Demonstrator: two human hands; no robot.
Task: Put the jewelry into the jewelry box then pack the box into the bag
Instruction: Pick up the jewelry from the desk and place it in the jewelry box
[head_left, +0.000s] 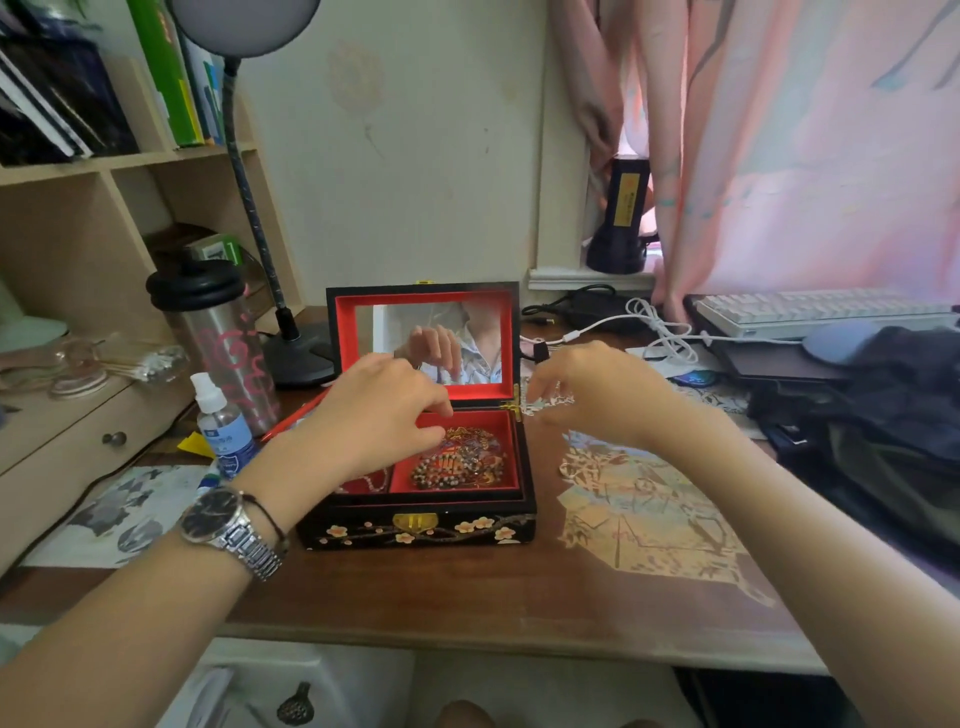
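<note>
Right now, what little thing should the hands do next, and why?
Probably lower the left hand a bit and let go of whatever it is placing in the jewelry box. The lid is open and that hand's fingertips are already over the red tray, beside the pile of beads. The right hand hovers just outside the box's right side. I can't tell if either hand holds anything.

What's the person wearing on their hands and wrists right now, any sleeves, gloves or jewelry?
Both forearms are bare: no sleeves or gloves show. The left wrist carries a silver metal-link wristwatch with a dark round dial, plus a thin dark cord bracelet beside it. The left hand and right hand show no rings.
</note>
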